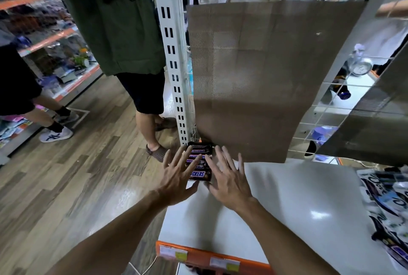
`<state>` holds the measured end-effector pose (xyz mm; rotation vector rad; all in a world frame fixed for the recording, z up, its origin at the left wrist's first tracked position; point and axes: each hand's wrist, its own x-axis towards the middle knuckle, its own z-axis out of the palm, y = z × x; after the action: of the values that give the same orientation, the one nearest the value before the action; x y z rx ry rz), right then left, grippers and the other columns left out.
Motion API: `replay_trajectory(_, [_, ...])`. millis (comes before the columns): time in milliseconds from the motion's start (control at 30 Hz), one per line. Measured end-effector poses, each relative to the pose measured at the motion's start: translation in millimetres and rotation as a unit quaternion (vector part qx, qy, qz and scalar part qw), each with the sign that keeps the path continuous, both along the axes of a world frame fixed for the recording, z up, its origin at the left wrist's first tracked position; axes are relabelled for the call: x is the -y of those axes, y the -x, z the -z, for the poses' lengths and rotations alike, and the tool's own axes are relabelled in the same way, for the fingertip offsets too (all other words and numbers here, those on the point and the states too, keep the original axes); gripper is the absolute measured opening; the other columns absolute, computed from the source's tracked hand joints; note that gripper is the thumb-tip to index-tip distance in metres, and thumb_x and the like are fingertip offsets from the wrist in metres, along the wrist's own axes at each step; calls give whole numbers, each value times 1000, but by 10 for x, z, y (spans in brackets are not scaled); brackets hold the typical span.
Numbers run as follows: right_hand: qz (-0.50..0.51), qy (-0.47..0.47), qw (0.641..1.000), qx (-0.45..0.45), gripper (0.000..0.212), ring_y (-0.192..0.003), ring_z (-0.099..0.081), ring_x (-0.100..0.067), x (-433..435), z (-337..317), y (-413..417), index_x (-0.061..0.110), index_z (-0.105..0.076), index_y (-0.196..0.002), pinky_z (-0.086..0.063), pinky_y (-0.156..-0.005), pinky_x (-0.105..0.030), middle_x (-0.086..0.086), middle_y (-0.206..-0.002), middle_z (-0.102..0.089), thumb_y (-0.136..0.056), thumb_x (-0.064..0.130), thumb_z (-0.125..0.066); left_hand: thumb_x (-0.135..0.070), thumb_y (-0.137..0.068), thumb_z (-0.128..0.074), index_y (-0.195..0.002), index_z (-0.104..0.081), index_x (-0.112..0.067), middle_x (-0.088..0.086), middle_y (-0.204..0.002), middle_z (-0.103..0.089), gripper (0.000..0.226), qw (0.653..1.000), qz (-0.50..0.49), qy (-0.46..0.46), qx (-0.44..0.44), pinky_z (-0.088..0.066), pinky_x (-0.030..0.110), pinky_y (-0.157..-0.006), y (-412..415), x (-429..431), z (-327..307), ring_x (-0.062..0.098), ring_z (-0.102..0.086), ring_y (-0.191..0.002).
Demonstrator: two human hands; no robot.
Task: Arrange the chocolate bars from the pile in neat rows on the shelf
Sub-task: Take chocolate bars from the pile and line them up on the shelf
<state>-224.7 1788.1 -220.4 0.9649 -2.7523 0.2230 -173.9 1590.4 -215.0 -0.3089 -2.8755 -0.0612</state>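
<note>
Several brown chocolate bars [199, 163] lie side by side in one row at the back left corner of the white shelf [276, 197]. My left hand [176, 177] has straight, spread fingers and touches the row's left side. On the row's right side my right hand [227, 177] does the same, fingers straight and spread. Neither hand holds a bar. A pile of wrapped bars [388, 208] lies at the shelf's right edge.
A brown mesh mat [265, 75] hangs on the wire back panel behind the shelf. A white slotted upright [174, 64] stands at the shelf's left corner. A person in a green shirt [119, 20] stands just left of it; another person's legs [50, 120] are farther left.
</note>
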Motion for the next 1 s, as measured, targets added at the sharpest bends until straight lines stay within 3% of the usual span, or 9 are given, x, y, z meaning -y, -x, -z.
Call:
replay_trajectory(167, [19, -38, 999, 5, 78, -146, -9, -28, -420, -174, -111, 28, -31, -147, -13, -109, -65, -12, -158, -18, -81, 63, -52, -59, -80, -49, -151, -27, -26, 11, -159, -16, 81, 1000, 1, 14, 10, -18, 62, -111, -86, -292, -146, 31, -12, -147])
replay_trajectory(500, [114, -65, 991, 31, 73, -143, -20, -32, -1711, -400, -375, 30, -31, -146, -8, -108, -61, -12, -154, -26, -85, 71, -28, -60, -85, -45, -151, -28, -25, 13, -158, -21, 76, 999, 39, 8, 21, -15, 62, -112, -155, -1394, -402, 31, -13, -146])
replay_trajectory(633, [145, -48, 987, 41, 70, -145, -17, -29, -2380, -455, -537, 29, -33, -145, -8, -109, -59, -12, -154, -29, -86, 65, -35, -60, -83, -48, -149, -32, -25, 12, -156, -26, 76, 998, 64, -8, 25, -21, 63, -109, -159, -1950, -466, 32, -19, -145])
replay_trajectory(800, [213, -46, 974, 63, 70, -144, -17, -25, -3259, -479, -753, 28, -35, -144, -8, -109, -56, -10, -153, -32, -85, 65, -38, -60, -84, -45, -149, -31, -27, 12, -158, -22, 74, 992, 118, 1, 41, -17, 63, -111, -137, -2728, -511, 33, -18, -145])
replay_trajectory(1000, [262, -29, 962, 68, 68, -144, -17, -29, -4066, -519, -987, 26, -42, -142, -14, -109, -61, -12, -153, -30, -84, 62, -46, -64, -88, -37, -151, -26, -29, 10, -159, -16, 73, 983, 169, 21, 68, -15, 65, -112, -124, -3527, -499, 33, -14, -146])
